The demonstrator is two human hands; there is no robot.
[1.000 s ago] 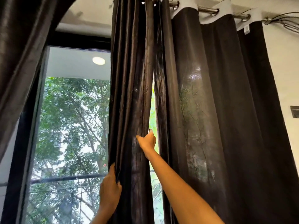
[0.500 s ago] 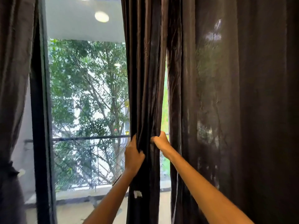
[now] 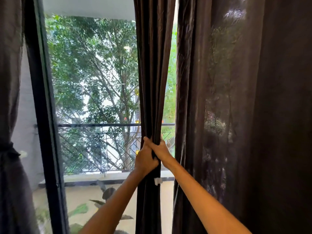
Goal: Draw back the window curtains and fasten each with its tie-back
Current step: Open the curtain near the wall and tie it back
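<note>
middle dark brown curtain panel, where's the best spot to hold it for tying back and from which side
Grip the gathered dark brown satin curtain panel at its pinched waist, level with the balcony railing, where the left hand and right hand already squeeze it. Come from both sides: the folds are bunched narrowest there, just above the small white tab.

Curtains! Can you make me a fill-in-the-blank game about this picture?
1. Both hands squeeze the ____ curtain into a bunch.
2. The left hand and right hand are ____ each other.
3. The curtain on the far left is already ____ back.
4. A small ____ tag hangs below the hands.

Missing words: middle; touching; tied; white
</note>
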